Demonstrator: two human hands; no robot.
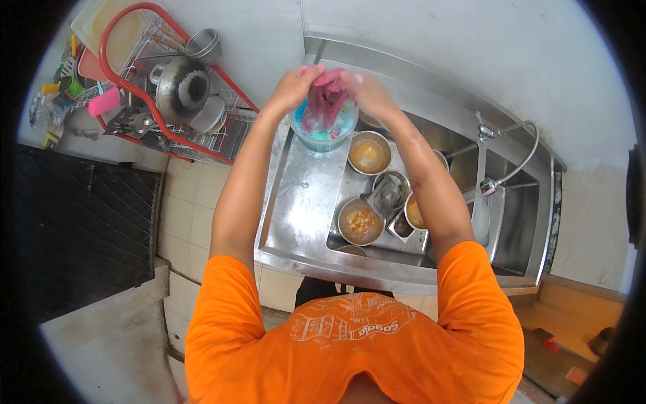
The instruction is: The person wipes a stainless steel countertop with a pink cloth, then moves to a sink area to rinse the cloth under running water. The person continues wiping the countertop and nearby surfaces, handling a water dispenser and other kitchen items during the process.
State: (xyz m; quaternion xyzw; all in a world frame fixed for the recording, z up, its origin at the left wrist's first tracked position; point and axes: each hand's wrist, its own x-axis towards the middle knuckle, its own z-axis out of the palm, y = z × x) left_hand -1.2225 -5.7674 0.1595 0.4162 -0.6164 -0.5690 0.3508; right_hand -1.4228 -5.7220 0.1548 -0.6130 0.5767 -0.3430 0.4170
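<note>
A wet pink mesh cloth [326, 101] hangs between my two hands, above a clear round tub [321, 139] of bluish liquid. My left hand [295, 88] grips its left upper edge, and my right hand [368, 93], slightly blurred, grips the right upper edge. Inside the tub, coloured items and suds show around the cloth. The tub stands at the back of the steel drainboard [303, 202]. In the sink basin just to the right sit a metal bowl of cloudy liquid [370, 153], a bowl with food scraps [361, 222] and a small steel container [388, 194]. My right forearm hides part of the basin.
A chrome spray tap [488, 186] on a flexible hose reaches over the right side of the double sink. At left, a red-framed dish rack [161, 121] holds a blackened wok [182, 91], a strainer [203, 44] and utensils. A wall rises behind the sink.
</note>
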